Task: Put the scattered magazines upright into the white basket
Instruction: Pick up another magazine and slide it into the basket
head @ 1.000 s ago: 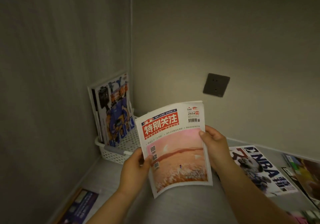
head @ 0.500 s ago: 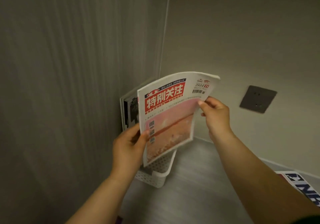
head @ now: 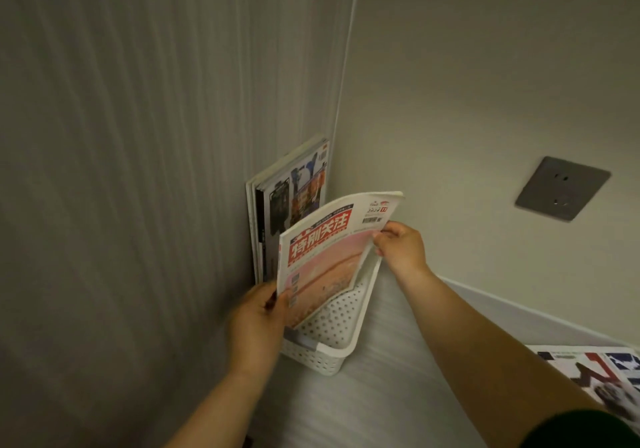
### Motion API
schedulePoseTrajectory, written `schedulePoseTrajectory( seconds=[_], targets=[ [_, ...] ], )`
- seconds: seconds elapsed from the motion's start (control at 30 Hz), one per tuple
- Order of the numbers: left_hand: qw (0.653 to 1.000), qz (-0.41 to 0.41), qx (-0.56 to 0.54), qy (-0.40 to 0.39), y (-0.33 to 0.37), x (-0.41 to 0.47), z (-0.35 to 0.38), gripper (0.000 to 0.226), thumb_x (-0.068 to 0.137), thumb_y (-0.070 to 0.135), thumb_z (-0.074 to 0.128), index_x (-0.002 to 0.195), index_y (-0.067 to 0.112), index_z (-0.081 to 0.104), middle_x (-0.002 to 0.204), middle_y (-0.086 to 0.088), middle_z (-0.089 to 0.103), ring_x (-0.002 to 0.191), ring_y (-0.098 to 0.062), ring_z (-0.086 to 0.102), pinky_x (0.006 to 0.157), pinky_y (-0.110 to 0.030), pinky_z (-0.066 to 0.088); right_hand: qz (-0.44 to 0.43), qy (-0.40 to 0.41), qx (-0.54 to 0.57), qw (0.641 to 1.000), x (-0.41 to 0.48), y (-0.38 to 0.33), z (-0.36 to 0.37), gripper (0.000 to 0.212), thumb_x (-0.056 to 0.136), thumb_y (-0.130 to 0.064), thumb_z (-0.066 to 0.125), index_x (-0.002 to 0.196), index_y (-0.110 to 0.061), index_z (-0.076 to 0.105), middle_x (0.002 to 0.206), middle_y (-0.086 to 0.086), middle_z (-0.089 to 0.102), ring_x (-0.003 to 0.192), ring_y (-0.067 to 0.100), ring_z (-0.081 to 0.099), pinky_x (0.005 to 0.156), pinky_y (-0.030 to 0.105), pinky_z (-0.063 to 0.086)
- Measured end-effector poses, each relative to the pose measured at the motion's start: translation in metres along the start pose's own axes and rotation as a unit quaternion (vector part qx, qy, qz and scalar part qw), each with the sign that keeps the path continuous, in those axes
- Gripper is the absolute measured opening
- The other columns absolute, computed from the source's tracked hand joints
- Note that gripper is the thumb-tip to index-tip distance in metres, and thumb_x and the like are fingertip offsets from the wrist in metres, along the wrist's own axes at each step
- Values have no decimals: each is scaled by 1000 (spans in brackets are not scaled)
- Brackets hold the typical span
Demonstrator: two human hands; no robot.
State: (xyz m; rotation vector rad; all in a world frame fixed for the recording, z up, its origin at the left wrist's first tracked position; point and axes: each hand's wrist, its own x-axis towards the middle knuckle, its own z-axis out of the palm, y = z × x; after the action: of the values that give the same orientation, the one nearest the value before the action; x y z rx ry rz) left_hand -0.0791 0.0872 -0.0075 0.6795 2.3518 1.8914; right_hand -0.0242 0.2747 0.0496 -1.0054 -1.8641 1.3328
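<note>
A white perforated basket (head: 332,354) sits in the corner against the left wall. Several magazines (head: 287,205) stand upright in it, leaning on that wall. I hold a red-titled magazine with a pink cover (head: 322,260) upright over the basket, its lower edge dipping inside. My left hand (head: 258,326) grips its lower left edge. My right hand (head: 400,248) pinches its right edge near the top, and the pages bow slightly.
A grey wall socket (head: 562,188) is on the back wall to the right. Another magazine (head: 602,375) lies flat on the grey surface at the lower right. The left wall (head: 121,205) stands close beside the basket.
Both hands have carried the red-titled magazine forward and down, from mid-air into the basket's opening in front of the standing magazines. The view has moved closer to the corner.
</note>
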Motion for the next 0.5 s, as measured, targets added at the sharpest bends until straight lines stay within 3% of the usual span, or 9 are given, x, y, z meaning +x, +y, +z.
schedulePoseTrajectory(
  seconds=[0.1, 0.2, 0.3, 0.33, 0.4, 0.5],
  targets=[
    [999, 14, 40, 12, -2, 2, 7, 19, 82, 5, 59, 98, 9, 68, 88, -1, 61, 74, -14, 57, 62, -18, 44, 12, -32, 49, 998, -1, 3, 11, 37, 85, -1, 53, 121, -6, 48, 116, 9, 60, 96, 18, 55, 82, 29, 47],
    [998, 6, 57, 34, 0, 7, 9, 15, 82, 6, 58, 95, 7, 67, 91, -9, 64, 77, -20, 57, 71, -30, 49, -5, -74, 91, 993, -7, 3, 25, 64, 84, -2, 57, 137, -19, 26, 90, -19, 45, 89, 5, 45, 59, 3, 43],
    [997, 13, 62, 40, -1, 8, 9, 13, 83, 7, 57, 93, 6, 64, 90, -9, 61, 77, -22, 57, 70, -31, 49, -14, -150, 111, 982, -13, 4, 40, 54, 83, -6, 58, 123, -36, 35, 92, -23, 46, 88, -2, 51, 69, 12, 51],
    [997, 20, 62, 44, -1, 7, 9, 12, 82, 5, 57, 92, 5, 63, 89, -7, 59, 75, -21, 57, 68, -29, 47, -17, -182, 104, 978, -16, 2, 45, 49, 84, -9, 57, 115, -41, 37, 95, -24, 47, 87, -5, 51, 66, 10, 51],
    [997, 24, 51, 58, -2, 3, 11, 10, 81, -1, 56, 89, 5, 60, 87, -4, 53, 73, -20, 55, 63, -26, 43, -16, -242, 76, 967, -24, -2, 55, 54, 86, -17, 56, 128, -39, 29, 111, -22, 49, 96, -1, 52, 70, 10, 49],
    [997, -2, 49, 63, -9, -3, 11, 16, 80, -4, 53, 83, 12, 52, 87, -5, 50, 74, -23, 53, 66, -31, 42, -21, -290, 19, 957, -33, -3, 70, 77, 86, -26, 58, 142, -35, 7, 145, -2, 32, 126, 18, 40, 93, 30, 40]
  ],
)
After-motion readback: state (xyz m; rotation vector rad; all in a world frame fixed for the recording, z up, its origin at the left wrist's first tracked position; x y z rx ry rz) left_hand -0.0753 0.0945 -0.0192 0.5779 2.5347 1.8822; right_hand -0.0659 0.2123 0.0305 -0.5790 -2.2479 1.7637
